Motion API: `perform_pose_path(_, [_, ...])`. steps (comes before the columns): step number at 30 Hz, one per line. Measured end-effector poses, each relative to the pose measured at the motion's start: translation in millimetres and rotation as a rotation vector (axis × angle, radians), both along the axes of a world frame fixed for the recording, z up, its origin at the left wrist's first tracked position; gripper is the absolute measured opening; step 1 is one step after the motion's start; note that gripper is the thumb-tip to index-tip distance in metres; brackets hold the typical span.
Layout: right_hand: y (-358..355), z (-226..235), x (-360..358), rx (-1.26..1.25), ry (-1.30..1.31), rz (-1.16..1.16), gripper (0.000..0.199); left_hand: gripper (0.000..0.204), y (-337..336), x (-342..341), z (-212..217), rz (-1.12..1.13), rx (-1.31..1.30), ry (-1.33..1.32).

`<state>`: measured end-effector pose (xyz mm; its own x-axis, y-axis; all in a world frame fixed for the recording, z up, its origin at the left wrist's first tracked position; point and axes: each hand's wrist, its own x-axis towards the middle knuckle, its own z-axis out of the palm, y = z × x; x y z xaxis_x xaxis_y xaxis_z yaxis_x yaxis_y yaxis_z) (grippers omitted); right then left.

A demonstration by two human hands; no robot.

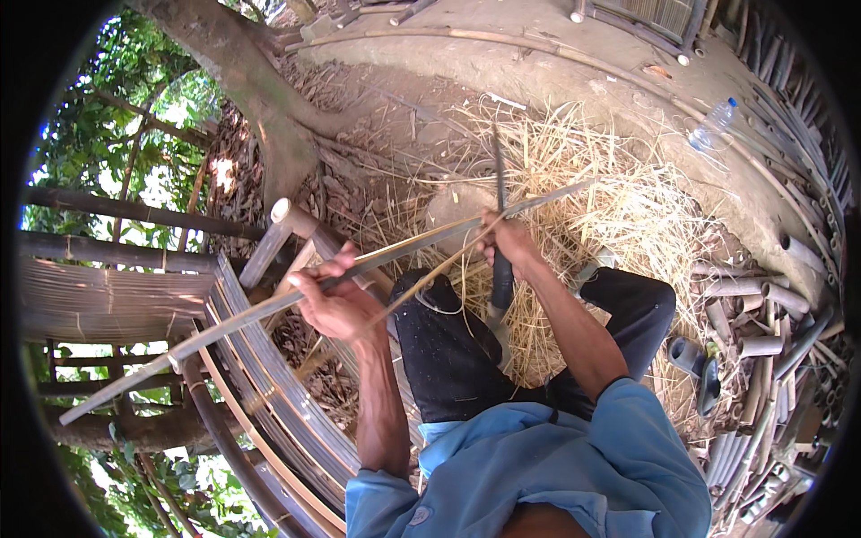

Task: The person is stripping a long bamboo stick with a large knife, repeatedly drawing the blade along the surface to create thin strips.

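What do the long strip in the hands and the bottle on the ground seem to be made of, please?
The strip looks like split bamboo: pale, matte, fibrous, thin and long. The bottle seems clear plastic: see-through, glossy, with a blue cap. The left hand grips the strip; the right hand holds a dark blade against it.

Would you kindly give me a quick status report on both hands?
Left hand grips bamboo strip. Right hand holds knife against strip. Shavings piled on ground ahead.
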<state>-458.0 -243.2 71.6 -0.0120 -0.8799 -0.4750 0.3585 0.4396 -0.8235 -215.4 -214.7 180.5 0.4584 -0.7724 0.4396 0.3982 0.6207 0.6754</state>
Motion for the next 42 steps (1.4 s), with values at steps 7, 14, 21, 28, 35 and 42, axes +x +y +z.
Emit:
perform_pose_path(7, [57,31,18,-0.701,1.320,0.209,0.027,0.039,-29,44,75,0.258,-0.035,0.247])
perform_pose_path(14, [33,0,4,-0.481,1.550,0.577,0.020,0.043,-6,86,122,0.402,-0.061,0.070])
perform_pose_path(21, [14,-81,-98,-0.186,1.563,0.576,0.022,0.046,29,180,206,0.534,-0.045,-0.018])
perform_pose_path(28, [19,-97,-139,-0.141,1.710,0.463,0.020,0.049,27,262,221,0.383,-0.068,-0.076])
perform_pose_path(35, [-3,-90,-161,0.044,1.660,0.518,0.021,0.051,49,325,239,0.175,-0.174,-0.044])
perform_pose_path(42, [54,-59,-124,0.103,1.010,0.495,0.031,0.043,93,267,242,0.107,-0.319,-0.162])
